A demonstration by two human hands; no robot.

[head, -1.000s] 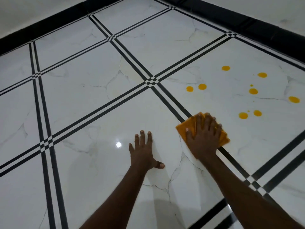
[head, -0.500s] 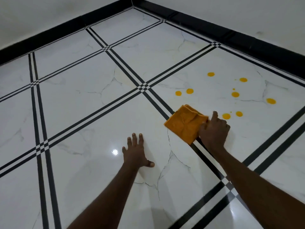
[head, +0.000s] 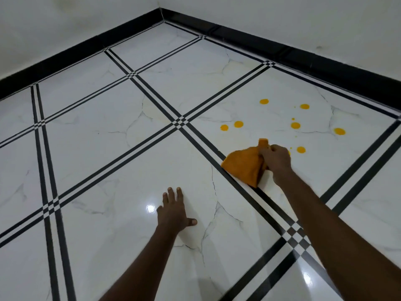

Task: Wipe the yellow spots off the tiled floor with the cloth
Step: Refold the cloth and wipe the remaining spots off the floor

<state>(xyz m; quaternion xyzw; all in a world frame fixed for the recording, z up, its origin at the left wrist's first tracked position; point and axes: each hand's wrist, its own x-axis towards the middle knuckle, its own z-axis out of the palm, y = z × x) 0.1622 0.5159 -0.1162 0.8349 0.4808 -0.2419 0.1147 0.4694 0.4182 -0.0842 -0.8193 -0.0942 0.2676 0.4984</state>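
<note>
Over the last second the right hand (head: 275,159) has gone from pressing flat on the folded orange cloth (head: 245,165) to pinching it by one edge, fingers closed around a bunched corner that sticks up above the knuckles. The cloth now hangs in a loose, tent-like shape, with its lower corner touching the black-and-white border stripe (head: 243,187) between 2 tiles. It has also travelled toward the spill: the hand sits just beside the nearest of the round yellow spots (head: 301,149) on the glossy white marble-patterned tiled floor (head: 108,161). The left hand (head: 173,210) stays where it was, open and flat on the near tile with fingers spread, apparently as a prop for the body.

My reading is that wiping proper has not begun. All the spots I can count, about 8 large ones and a few tiny flecks, keep crisp round outlines with no smearing. The lifted, gathered cloth suggests it is being carried or re-gripped for a first pass over the nearest spots.

One spot lies mostly behind the right hand, with only a sliver showing at its right edge. The underside of the cloth cannot be seen, so whether it has picked up any yellow is unknown, and orange fabric would mask it anyway. The fingertips inside the fold are hidden. Both forearms are cut off by the bottom edge.
</note>
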